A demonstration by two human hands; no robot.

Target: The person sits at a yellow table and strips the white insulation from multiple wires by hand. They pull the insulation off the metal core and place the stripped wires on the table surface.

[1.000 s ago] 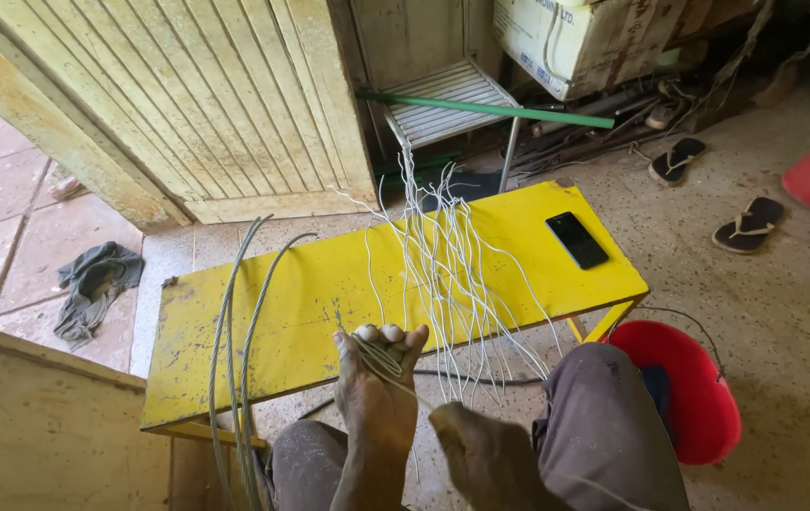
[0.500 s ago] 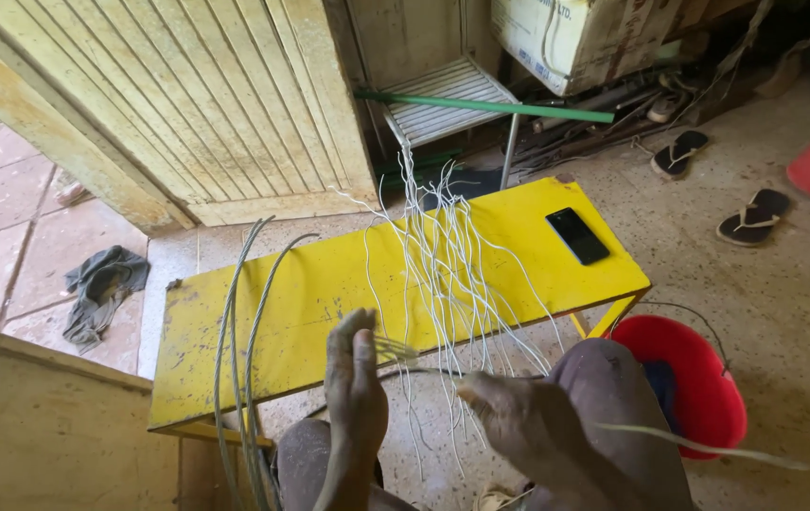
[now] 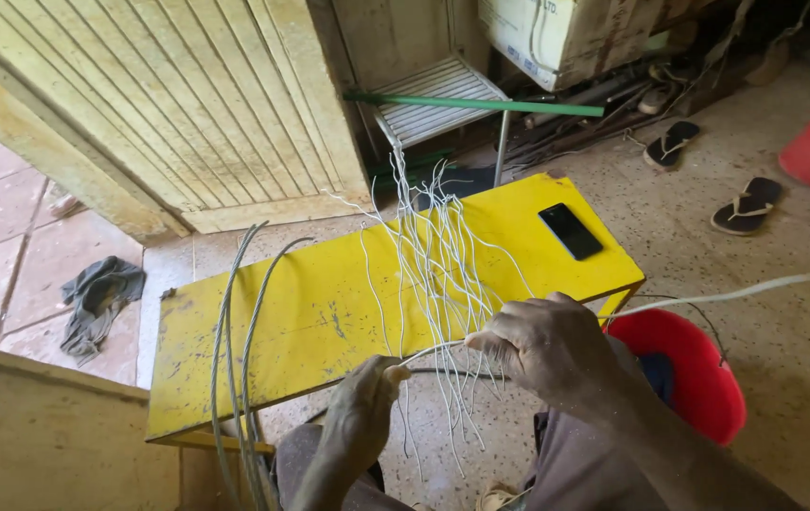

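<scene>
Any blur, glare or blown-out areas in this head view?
Head view: sharp overall; daylight outside the doorway washes out the far left edge; the yellow bench is evenly lit without glare; both hands and the white strips are crisp; corners look slightly wide-angle stretched.

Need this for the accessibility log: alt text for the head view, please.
Seen from above, a person's left hand and right hand pull one thin white strip from a bundle of white strips lying across a yellow bench. A black phone lies on the bench; a red bucket stands beside it.
</scene>
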